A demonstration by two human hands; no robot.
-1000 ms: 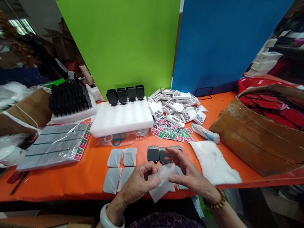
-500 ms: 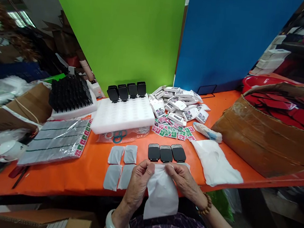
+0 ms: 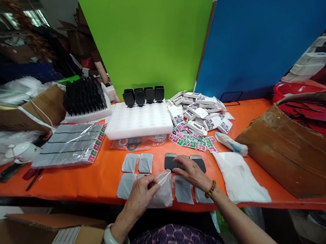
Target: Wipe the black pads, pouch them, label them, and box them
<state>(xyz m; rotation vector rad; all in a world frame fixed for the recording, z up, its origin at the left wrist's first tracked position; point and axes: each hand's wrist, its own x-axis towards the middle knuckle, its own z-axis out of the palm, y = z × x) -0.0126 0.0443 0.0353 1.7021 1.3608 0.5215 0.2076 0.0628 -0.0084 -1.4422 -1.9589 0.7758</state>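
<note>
My left hand (image 3: 142, 193) pinches the upper left edge of a thin white translucent bag (image 3: 163, 194) near the table's front edge. My right hand (image 3: 191, 172) reaches over a row of three black rounded-square pieces, its fingers spread above the middle one, which they mostly cover. To either side of that hand show the left black piece (image 3: 170, 161) and the right black piece (image 3: 198, 163). Flat grey bagged pieces (image 3: 130, 163) lie left of the white bag. Two more grey bagged pieces (image 3: 184, 189) lie to its right.
Beyond my hands stand a white foam tray (image 3: 139, 121) with black pieces upright along its back, a pile of small white boxes (image 3: 202, 108) and scattered printed cards (image 3: 190, 138). White bags (image 3: 238, 178) and a cardboard box (image 3: 282, 150) are right. Wrapped grey sheets (image 3: 70, 145) lie left.
My right hand has let go of the white bag and moved up and right over the black pieces. My left hand still holds the bag, now lower on the left. The view has shifted slightly.
</note>
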